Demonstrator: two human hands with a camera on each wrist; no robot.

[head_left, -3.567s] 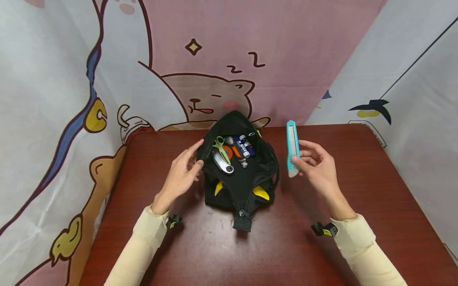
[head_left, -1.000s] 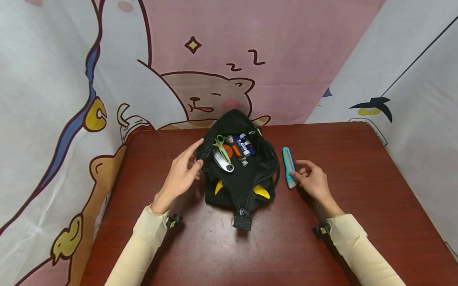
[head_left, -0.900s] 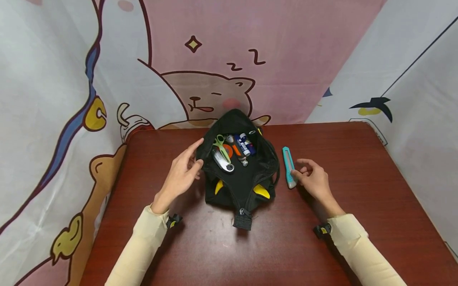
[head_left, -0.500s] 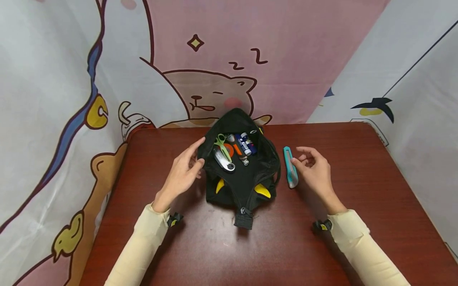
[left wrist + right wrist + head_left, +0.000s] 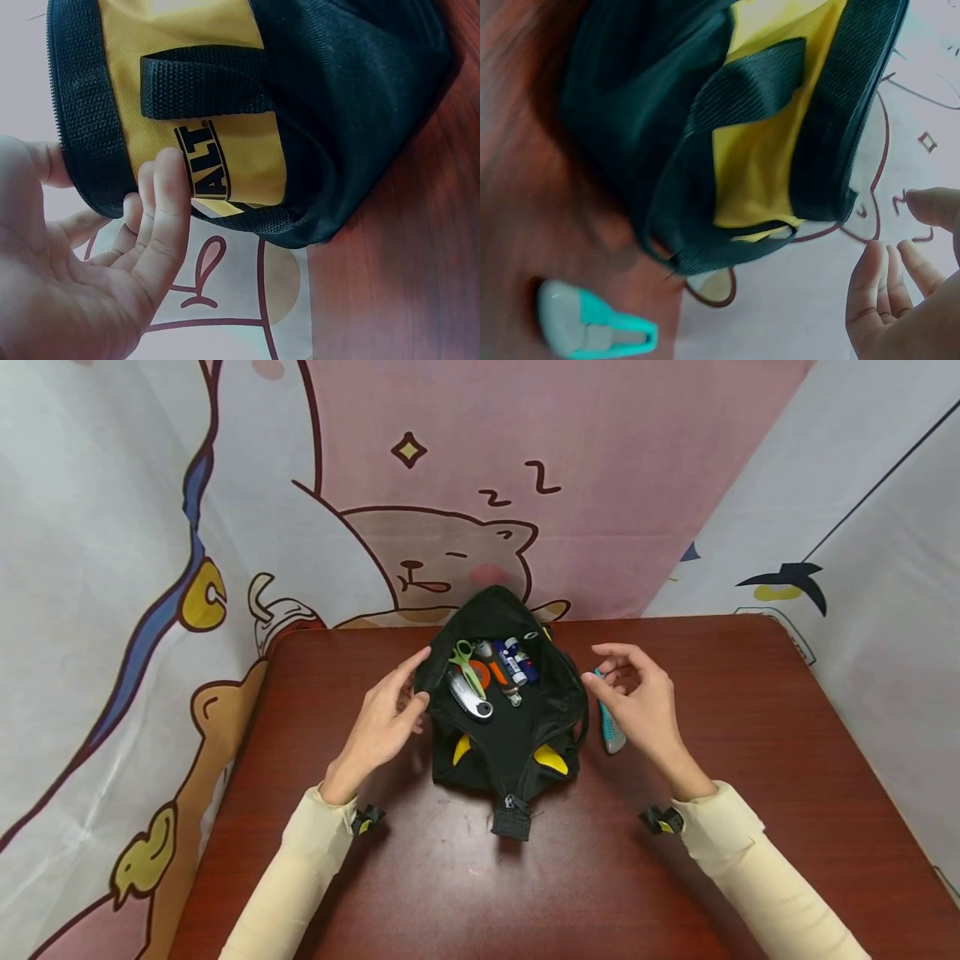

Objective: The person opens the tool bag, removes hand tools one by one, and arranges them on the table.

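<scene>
A black tool bag point(image 5: 510, 752) with yellow side panels stands with its mouth unzipped. My left hand point(image 5: 384, 706) holds the left edge of that mouth; in the left wrist view its fingertips point(image 5: 171, 161) lie along the outer yellow panel point(image 5: 232, 135). My right hand point(image 5: 641, 702), with nothing in it, hovers right of the bag, thumb apart from the loosely bent fingers. Beneath it lies a turquoise utility knife point(image 5: 612, 735), partly covered in the head view and seen on the tabletop in the right wrist view.
Inside the bag are green-handled scissors point(image 5: 468, 672), a white-and-grey cutter point(image 5: 471, 697), an orange ring-shaped item point(image 5: 481, 674), an orange-and-grey tool point(image 5: 500, 675) and blue-and-white glue sticks point(image 5: 515, 662). A printed cloth point(image 5: 600, 527) hangs behind the reddish wooden table point(image 5: 750, 735).
My right hand brought the utility knife down onto the table right of the bag, let it go, then rose and moved left toward the bag. My left hand stayed at the bag's edge.
</scene>
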